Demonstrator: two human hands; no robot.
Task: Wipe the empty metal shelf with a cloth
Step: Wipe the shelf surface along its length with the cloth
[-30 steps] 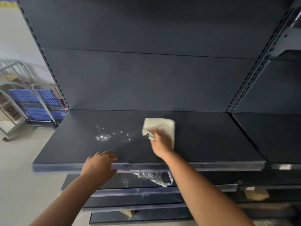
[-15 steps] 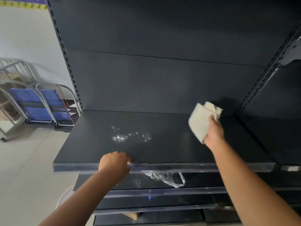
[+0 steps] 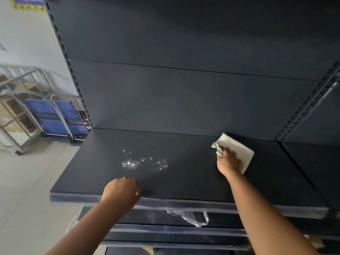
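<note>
filling most of the view, a tall dark grey metal shelving unit (image 3: 184, 52) rises with a plain back panel and slotted uprights on either side. its flat dark metal shelf (image 3: 184, 181) juts toward the camera, bare except for a patch of glittering white specks (image 3: 143, 162) left of its middle. lower shelves sit stepped beneath it, and a crumpled clear plastic bag (image 3: 191, 217) lies on the one just below. off to the left, on the pale tiled floor (image 3: 24, 190), folded blue perforated platform trolleys (image 3: 53, 116) with grey tube handles lean near the wall.

two bare forearms reach in from below. the right hand (image 3: 229, 162) presses flat, fingers spread, on a folded off-white cloth (image 3: 237, 148) that lies on the shelf near its back right corner, with a bunched edge of the cloth sticking out beside the thumb side. the left hand (image 3: 121, 192) rests at the shelf's front edge, fingers curled down loosely with nothing in it, near the specks but apart from them, and well apart from the cloth.
</note>
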